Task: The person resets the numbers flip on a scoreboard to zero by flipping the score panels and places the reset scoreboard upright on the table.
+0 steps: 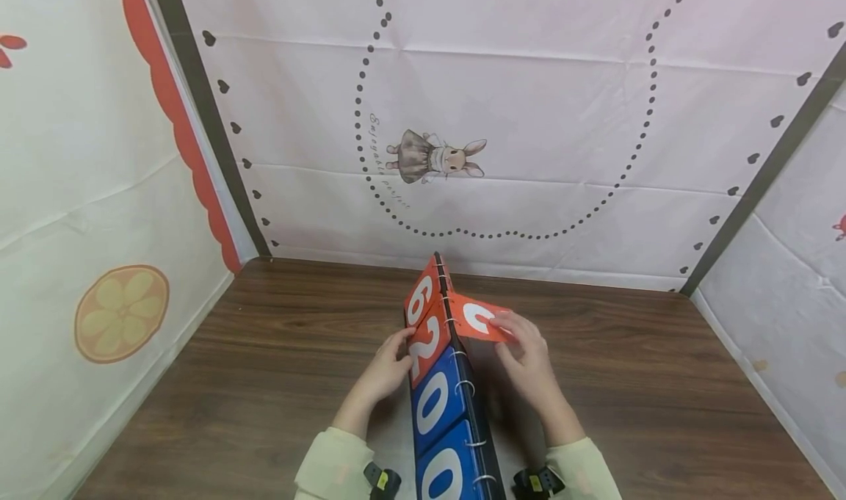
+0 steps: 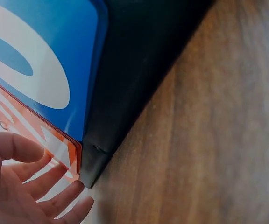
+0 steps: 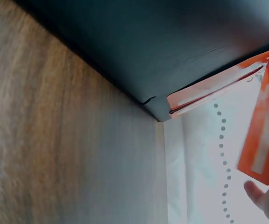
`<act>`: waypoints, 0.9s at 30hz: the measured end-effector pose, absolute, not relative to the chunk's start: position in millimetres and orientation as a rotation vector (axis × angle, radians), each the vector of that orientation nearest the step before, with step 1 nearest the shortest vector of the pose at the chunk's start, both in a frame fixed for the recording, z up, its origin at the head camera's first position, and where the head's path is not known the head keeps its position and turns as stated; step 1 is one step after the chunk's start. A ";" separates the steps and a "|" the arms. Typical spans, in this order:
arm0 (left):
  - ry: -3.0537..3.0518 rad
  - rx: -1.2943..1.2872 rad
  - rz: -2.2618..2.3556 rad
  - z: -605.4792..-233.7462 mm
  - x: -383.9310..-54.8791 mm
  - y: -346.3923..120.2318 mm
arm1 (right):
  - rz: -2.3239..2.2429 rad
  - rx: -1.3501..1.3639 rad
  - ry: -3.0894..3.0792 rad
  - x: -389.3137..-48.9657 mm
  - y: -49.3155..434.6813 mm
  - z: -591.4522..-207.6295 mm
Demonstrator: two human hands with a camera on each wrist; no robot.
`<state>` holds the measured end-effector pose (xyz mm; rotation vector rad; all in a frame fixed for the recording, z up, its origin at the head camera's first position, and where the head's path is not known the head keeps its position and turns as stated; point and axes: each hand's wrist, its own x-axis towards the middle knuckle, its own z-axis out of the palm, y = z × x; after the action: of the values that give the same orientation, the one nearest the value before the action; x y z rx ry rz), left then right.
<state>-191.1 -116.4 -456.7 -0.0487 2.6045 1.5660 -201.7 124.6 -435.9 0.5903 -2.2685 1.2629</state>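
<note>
A tabletop flip scoreboard stands like a tent in the head view, with number cards hung on metal rings along its black top ridge. Its near cards are blue zeros; farther along are red cards. My left hand is at the scoreboard's left side, fingers spread and fingertips right at the red cards' lower edge, as the left wrist view also shows. On the right, my right hand pinches the outer end of one red number card, which sticks out sideways from the ridge.
Dark wood-grain tabletop surrounds the scoreboard. A pale printed cloth with a rabbit picture hangs at the back, and similar cloth walls rise left and right. Dark devices are strapped at both wrists.
</note>
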 end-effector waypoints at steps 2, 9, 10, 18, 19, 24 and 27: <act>2.606 -0.055 1.566 -457.1 -191.2 -116.7 | 1.296 0.540 -2.225 -201.1 124.5 -435.0; 2.723 -0.020 1.610 -450.9 -186.4 -115.5 | 1.674 0.283 -2.027 -195.3 122.8 -428.9; 2.747 0.015 1.628 -447.3 -184.8 -114.2 | 1.726 0.245 -2.007 -194.2 122.5 -427.3; 2.797 0.512 1.631 -413.1 -169.5 -100.8 | 2.016 0.016 -2.167 -184.2 116.2 -408.3; 2.821 0.543 1.599 -411.4 -168.6 -99.9 | 2.039 0.009 -2.200 -183.5 115.0 -406.3; 2.925 0.548 1.484 -408.8 -166.2 -98.6 | 2.102 0.078 -2.253 -181.0 110.5 -396.2; 2.962 0.538 1.448 -408.3 -165.7 -98.6 | 2.129 0.186 -2.236 -179.5 109.2 -390.0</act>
<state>-165.7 -98.6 -408.3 0.5377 2.9625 1.4484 -179.5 109.2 -390.0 0.1858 -2.2363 2.1293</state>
